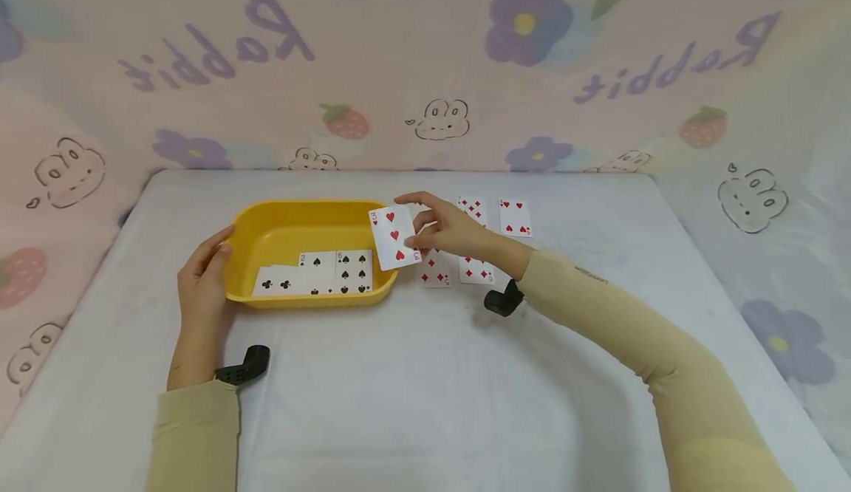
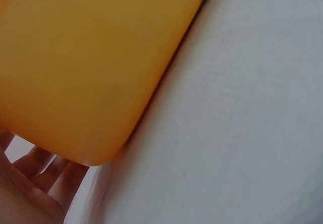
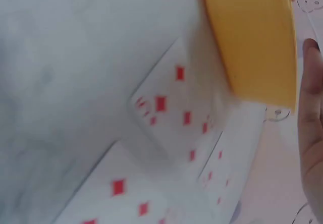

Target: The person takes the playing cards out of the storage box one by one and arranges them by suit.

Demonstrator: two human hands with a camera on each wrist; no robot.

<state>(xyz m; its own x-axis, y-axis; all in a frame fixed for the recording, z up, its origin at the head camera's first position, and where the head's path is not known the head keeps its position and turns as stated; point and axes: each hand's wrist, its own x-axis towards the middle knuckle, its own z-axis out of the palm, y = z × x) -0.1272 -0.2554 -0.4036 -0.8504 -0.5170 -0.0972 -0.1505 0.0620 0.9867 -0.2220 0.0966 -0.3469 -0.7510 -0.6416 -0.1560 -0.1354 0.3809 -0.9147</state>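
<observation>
My right hand (image 1: 459, 226) pinches a three of hearts playing card (image 1: 388, 233), face showing, over the right end of the yellow tub (image 1: 306, 302). Its index finger is lifted off the card. In the right wrist view only part of this hand (image 3: 312, 118) shows, beside the tub wall. My left hand (image 1: 202, 278) grips the tub's left end by the rim; the left wrist view has its fingers (image 2: 65, 181) going behind the wall. Black-suited cards lie in the tub, among them a two of spades (image 1: 315, 263) and a six of spades (image 1: 354, 270).
Right of the tub lie red cards: a five of diamonds (image 1: 435, 274), a six of diamonds (image 1: 476, 272), a seven of diamonds (image 1: 473, 207) and a four of hearts (image 1: 515, 219). A white cloth (image 1: 372, 396) covers the table. Behind hangs a patterned curtain (image 1: 385, 41).
</observation>
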